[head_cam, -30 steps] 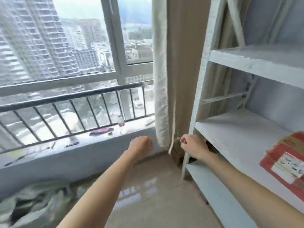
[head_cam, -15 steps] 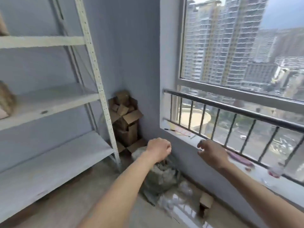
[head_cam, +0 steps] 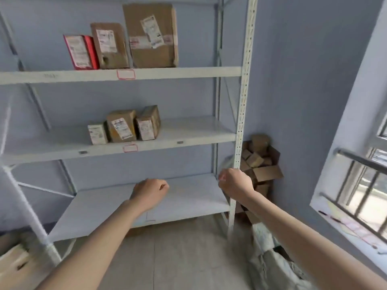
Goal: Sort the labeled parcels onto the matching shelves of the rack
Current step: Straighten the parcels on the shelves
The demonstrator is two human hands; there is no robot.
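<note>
Nearest to me, both forearms reach forward over the grey floor. My left hand is clenched into a loose fist and holds nothing; it hangs in front of the bottom shelf of the white rack. My right hand is also curled, just beside the rack's right front post; I cannot tell whether something small sits between its fingers. Low on the right lies a crumpled grey sack, and behind the post a heap of cardboard boxes fills the corner.

Further back, the middle shelf carries three small labeled parcels standing side by side near its front edge, above a red-outlined tag. On the top shelf stand three larger parcels: a red one, a brown one and the tallest brown one. A barred window is at far right.
</note>
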